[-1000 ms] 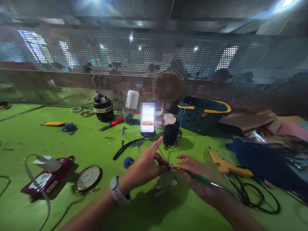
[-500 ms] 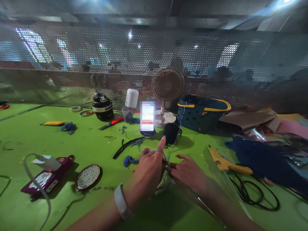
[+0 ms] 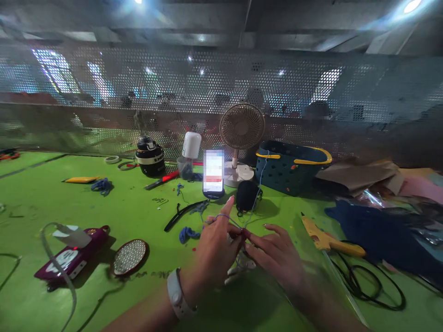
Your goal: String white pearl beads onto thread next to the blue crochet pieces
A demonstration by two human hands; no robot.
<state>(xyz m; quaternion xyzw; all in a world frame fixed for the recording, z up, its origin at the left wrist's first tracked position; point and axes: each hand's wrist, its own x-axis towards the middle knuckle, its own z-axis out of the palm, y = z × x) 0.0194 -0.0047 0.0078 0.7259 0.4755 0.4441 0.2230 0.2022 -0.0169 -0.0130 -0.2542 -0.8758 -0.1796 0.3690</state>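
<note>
Over the green bench (image 3: 138, 213), the left hand (image 3: 215, 246) pinches blue yarn (image 3: 222, 215) looped across its raised finger; beneath the right hand (image 3: 277, 256), the handle visible a second ago is now hidden, leaving that grip uncertain.

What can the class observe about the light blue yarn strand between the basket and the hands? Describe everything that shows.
The yarn strand is thin, light blue and soft-looking. It comes over the rim of the dark basket, runs down in front and passes beside the dark ball; contact there is unclear. It then slants down to the meeting fingertips of the left hand and right hand. A bluish stretch also crosses the left hand's raised index finger; the fingers hide whether it is the same strand.
</note>
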